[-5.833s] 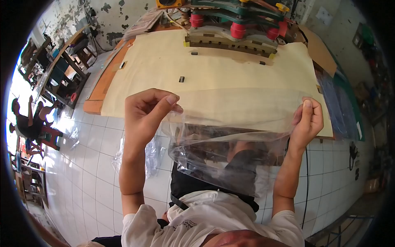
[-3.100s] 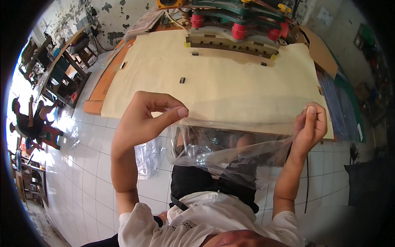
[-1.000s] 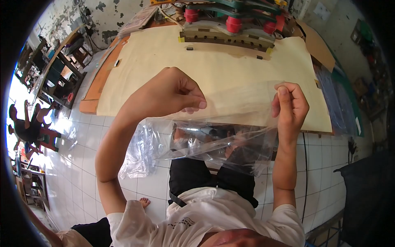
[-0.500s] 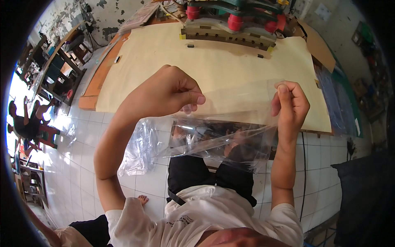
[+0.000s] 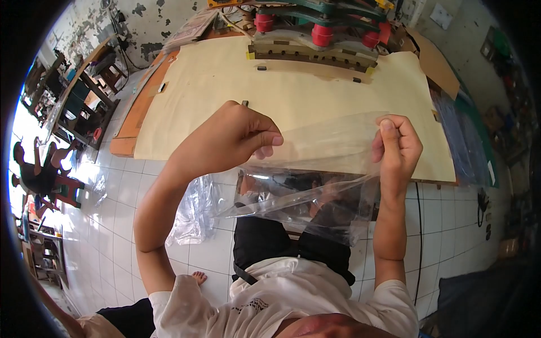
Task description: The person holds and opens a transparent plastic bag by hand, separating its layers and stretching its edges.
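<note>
A clear plastic sheet hangs in folds between my two hands, over the front edge of the table and above my lap. My left hand is closed, thumb pressed to fingers, on the sheet's left part. On the right, my right hand pinches its upper right corner between thumb and bent fingers. Behind the sheet lies a pale yellow covering on the table. A small black piece shows just beyond my left hand.
A green machine with red cylinders stands at the table's back. Crumpled clear plastic lies on the tiled floor at left. Bluish plastic sheets rest at the table's right. Another person sits far left; dark cloth is at lower right.
Over the earlier frames, my left hand moved right and up, closer to my right hand, which shifted slightly left. The sheet's span between them is shorter. Dark cloth has appeared at lower right.
</note>
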A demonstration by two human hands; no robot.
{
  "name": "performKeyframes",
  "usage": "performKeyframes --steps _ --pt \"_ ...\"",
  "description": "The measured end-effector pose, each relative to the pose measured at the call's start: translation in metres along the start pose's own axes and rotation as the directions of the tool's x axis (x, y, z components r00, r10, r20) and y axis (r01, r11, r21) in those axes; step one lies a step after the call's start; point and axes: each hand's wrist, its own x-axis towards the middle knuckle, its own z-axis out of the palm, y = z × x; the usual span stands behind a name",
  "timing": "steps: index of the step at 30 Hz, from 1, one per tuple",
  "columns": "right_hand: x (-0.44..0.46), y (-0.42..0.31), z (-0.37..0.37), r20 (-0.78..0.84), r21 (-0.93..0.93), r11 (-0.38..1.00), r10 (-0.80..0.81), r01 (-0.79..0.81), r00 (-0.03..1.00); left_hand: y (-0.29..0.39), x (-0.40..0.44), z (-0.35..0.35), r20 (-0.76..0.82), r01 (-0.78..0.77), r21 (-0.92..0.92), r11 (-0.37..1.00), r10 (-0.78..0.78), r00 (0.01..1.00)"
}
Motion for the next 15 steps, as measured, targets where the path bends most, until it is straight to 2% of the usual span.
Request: performKeyframes --steps 2,4,7,11,13,15 --pt "-0.001 0.001 -0.002 -0.014 -0.015 1.0 -0.003 0.003 1.0 0.0 -0.002 0.004 -0.039 -0.01 -0.025 1.0 0.009 0.999" --pt "-0.001 0.004 -0.004 -0.048 -0.007 1.0 -0.021 0.021 0.999 0.002 -0.006 0.009 -0.125 -0.059 0.048 0.997 0.065 0.99" --pt "0.0 0.008 -0.014 -0.081 -0.018 0.998 -0.061 0.06 0.995 0.0 -0.013 0.006 -0.129 -0.089 0.148 0.985 0.109 0.986" --pt "-0.002 0.008 -0.024 -0.119 -0.025 0.998 -0.054 0.051 0.991 -0.01 -0.022 0.002 -0.087 -0.086 0.058 0.995 0.091 0.992" --pt "-0.004 0.01 -0.028 -0.128 -0.027 0.998 -0.06 0.057 0.99 -0.014 -0.022 0.004 -0.155 -0.048 0.033 0.998 0.052 0.987" --pt "-0.005 0.01 -0.028 -0.142 -0.032 0.998 -0.052 0.048 0.989 -0.008 -0.021 0.005 -0.158 -0.005 0.019 1.0 0.008 0.987"
